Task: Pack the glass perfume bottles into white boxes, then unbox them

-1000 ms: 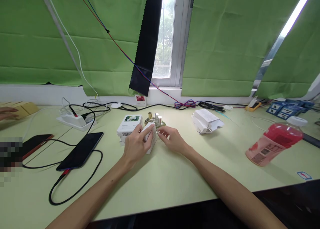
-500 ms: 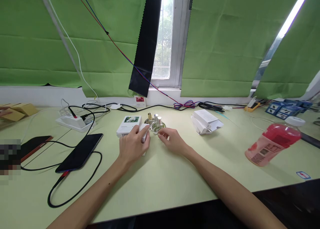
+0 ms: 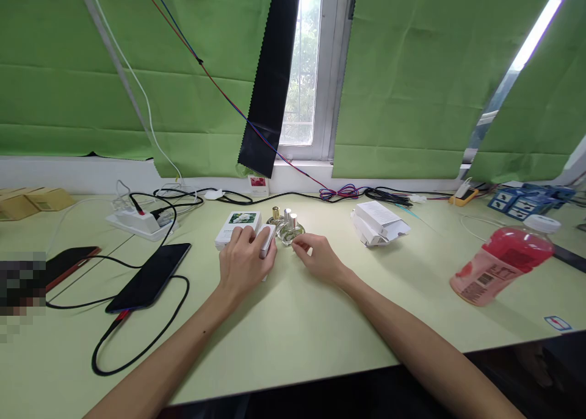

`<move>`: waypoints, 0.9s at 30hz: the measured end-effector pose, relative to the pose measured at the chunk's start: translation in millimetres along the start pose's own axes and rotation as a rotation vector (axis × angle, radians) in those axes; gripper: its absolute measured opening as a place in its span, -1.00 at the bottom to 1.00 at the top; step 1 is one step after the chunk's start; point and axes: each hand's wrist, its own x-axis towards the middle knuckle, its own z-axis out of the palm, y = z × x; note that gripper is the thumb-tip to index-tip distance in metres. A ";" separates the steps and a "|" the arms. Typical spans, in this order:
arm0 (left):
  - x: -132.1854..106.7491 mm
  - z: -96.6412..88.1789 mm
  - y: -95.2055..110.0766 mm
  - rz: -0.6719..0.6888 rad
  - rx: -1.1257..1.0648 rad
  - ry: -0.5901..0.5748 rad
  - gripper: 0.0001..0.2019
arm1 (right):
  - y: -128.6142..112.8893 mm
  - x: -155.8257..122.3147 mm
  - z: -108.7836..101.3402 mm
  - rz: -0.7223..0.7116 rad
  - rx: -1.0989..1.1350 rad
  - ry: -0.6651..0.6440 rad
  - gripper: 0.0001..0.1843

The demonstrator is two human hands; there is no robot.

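Note:
My left hand [image 3: 243, 259] is closed around a small white box [image 3: 268, 238], fingers over its top and near side. Right beside that hand lies a flat white carton with a white-flower picture [image 3: 243, 218]. Several small glass perfume bottles stand in a cluster just beyond my hands; a silver-capped bottle [image 3: 293, 231] is nearest, and a gold-capped bottle [image 3: 275, 214] stands behind it. Close to the front bottle's base is my right hand [image 3: 319, 255], thumb and fingers bent together in a pinch. Whether anything is between those fingertips is hidden.
An opened white carton [image 3: 379, 223] lies to the right, with a pink drink bottle [image 3: 503, 261] farther right, tilted in view. On the left are a black phone [image 3: 150, 276] on a cable and a power strip [image 3: 141, 222]. Cables run along the wall; blue boxes [image 3: 526, 200] sit at the far right.
The whole view has shifted slightly. My left fingers have settled a little differently over the small white box. My right hand stays by the bottles, its pinch nearly the same.

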 end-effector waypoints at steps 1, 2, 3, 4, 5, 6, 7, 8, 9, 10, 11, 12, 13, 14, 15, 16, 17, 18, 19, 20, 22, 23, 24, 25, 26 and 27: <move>0.9 -0.1 -0.2 0.015 0.004 0.022 -0.79 | 0.0 0.7 -1.1 -0.022 -0.017 0.040 -0.84; 1.8 -0.3 -0.3 0.032 0.001 0.041 -0.80 | 0.0 1.6 -2.9 -0.044 -0.049 0.091 -0.83; 2.7 -0.5 -0.6 0.050 -0.010 0.057 -0.82 | 0.2 2.7 -5.5 -0.064 -0.097 0.149 -0.83; 3.6 -0.5 -0.9 0.066 -0.026 0.070 -0.83 | 0.5 3.9 -8.8 -0.076 -0.161 0.214 -0.82; 4.5 -0.4 -1.4 0.080 -0.043 0.078 -0.84 | 1.0 5.2 -12.9 -0.080 -0.236 0.283 -0.82; 5.3 -0.1 -1.9 0.090 -0.059 0.084 -0.84 | 1.9 6.5 -17.9 -0.073 -0.318 0.356 -0.81; 5.9 0.5 -2.5 0.096 -0.071 0.086 -0.84 | 3.1 7.9 -23.6 -0.057 -0.399 0.431 -0.80; 6.3 1.3 -3.2 0.099 -0.077 0.087 -0.84 | 4.6 9.3 -30.0 -0.032 -0.475 0.502 -0.79; 6.6 2.3 -3.8 0.105 -0.080 0.086 -0.83 | 6.3 10.6 -37.0 0.000 -0.547 0.567 -0.78; 6.8 3.4 -4.4 0.114 -0.084 0.081 -0.83 | 8.4 11.9 -44.5 0.035 -0.618 0.625 -0.78; 6.9 4.5 -5.0 0.123 -0.089 0.076 -0.82 | 10.6 13.0 -52.3 0.073 -0.686 0.683 -0.78; 7.0 5.6 -5.4 0.128 -0.094 0.070 -0.81 | 13.1 13.8 -60.4 0.111 -0.749 0.735 -0.77; 7.0 6.6 -5.6 0.131 -0.097 0.066 -0.80 | 15.8 14.5 -68.5 0.149 -0.803 0.777 -0.76; 7.0 7.4 -5.8 0.130 -0.100 0.063 -0.79 | 18.8 14.9 -76.4 0.188 -0.849 0.820 -0.76; 7.1 8.0 -5.9 0.126 -0.101 0.061 -0.78 | 21.9 14.9 -84.1 0.224 -0.886 0.854 -0.74; 7.2 8.3 -6.0 0.122 -0.103 0.060 -0.78 | 25.3 14.7 -91.2 0.261 -0.913 0.882 -0.73; 7.4 8.2 -6.1 0.121 -0.104 0.060 -0.78 | 28.9 14.2 -97.5 0.300 -0.934 0.895 -0.71; 7.8 7.8 -6.2 0.122 -0.106 0.061 -0.78 | 32.4 13.5 -102.9 0.341 -0.953 0.885 -0.70; 8.2 6.9 -6.4 0.125 -0.111 0.065 -0.78 | 35.8 12.6 -107.1 0.390 -0.970 0.857 -0.69; 8.8 5.6 -6.6 0.127 -0.118 0.077 -0.79 | 38.9 11.6 -110.2 0.450 -0.982 0.810 -0.67; 10.0 2.1 -6.4 0.129 -0.147 0.131 -0.83 | 43.6 9.6 -113.4 0.575 -0.997 0.687 -0.63; 10.5 0.0 -5.9 0.139 -0.171 0.174 -0.86 | 45.1 8.8 -113.8 0.627 -1.001 0.629 -0.61; 10.7 -2.1 -4.9 0.160 -0.203 0.224 -0.88 | 46.2 8.3 -113.8 0.666 -1.004 0.583 -0.59; 10.6 -4.3 -3.4 0.191 -0.242 0.275 -0.89 | 46.9 7.9 -113.6 0.691 -1.010 0.554 -0.58; 10.0 -6.3 -1.3 0.231 -0.285 0.319 -0.88 | 47.5 7.7 -113.4 0.707 -1.020 0.542 -0.57; 9.0 -8.3 1.2 0.279 -0.333 0.347 -0.85 | 48.0 7.6 -113.5 0.721 -1.032 0.544 -0.57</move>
